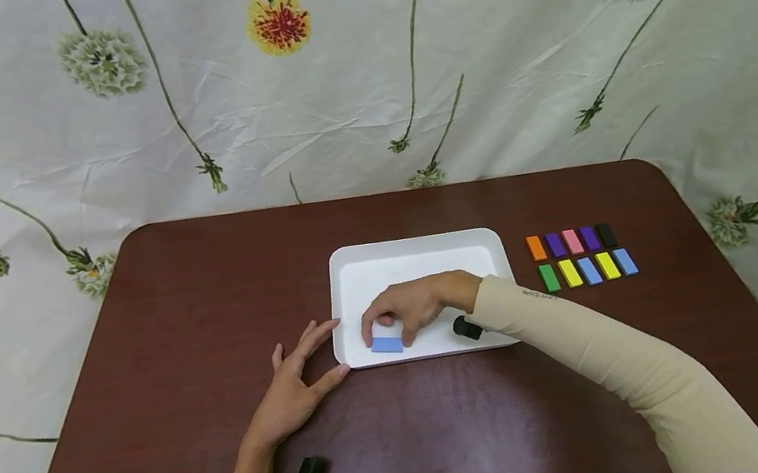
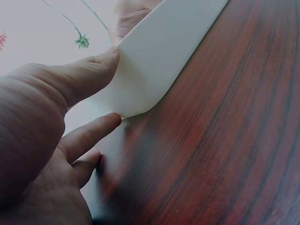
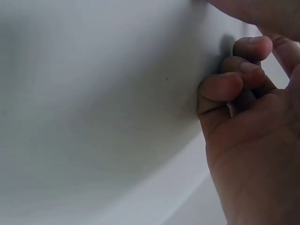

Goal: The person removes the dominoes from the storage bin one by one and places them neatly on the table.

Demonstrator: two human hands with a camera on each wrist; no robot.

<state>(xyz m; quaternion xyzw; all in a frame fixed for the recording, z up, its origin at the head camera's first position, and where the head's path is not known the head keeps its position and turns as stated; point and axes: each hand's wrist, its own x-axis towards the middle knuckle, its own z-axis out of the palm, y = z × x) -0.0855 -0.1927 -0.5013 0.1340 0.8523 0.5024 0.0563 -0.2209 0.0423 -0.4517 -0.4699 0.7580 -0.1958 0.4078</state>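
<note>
A white tray (image 1: 420,250) lies in the middle of the brown table (image 1: 193,303). My right hand (image 1: 410,307) reaches into its near left part, fingers curled down round a light blue block (image 1: 386,344) that lies flat on the tray floor. The right wrist view shows these curled fingers (image 3: 234,84) against the white tray (image 3: 93,93), but the block is hidden there. My left hand (image 1: 297,378) rests on the table beside the tray's near left corner. Its straight thumb (image 2: 89,70) and forefinger (image 2: 91,133) touch that corner of the tray (image 2: 159,61).
To the right of the tray, two rows of coloured blocks (image 1: 580,256) lie on the table: orange, purple, pink, violet and black behind, green, yellow, blue, yellow and blue in front. A flowered cloth (image 1: 349,64) hangs behind the table.
</note>
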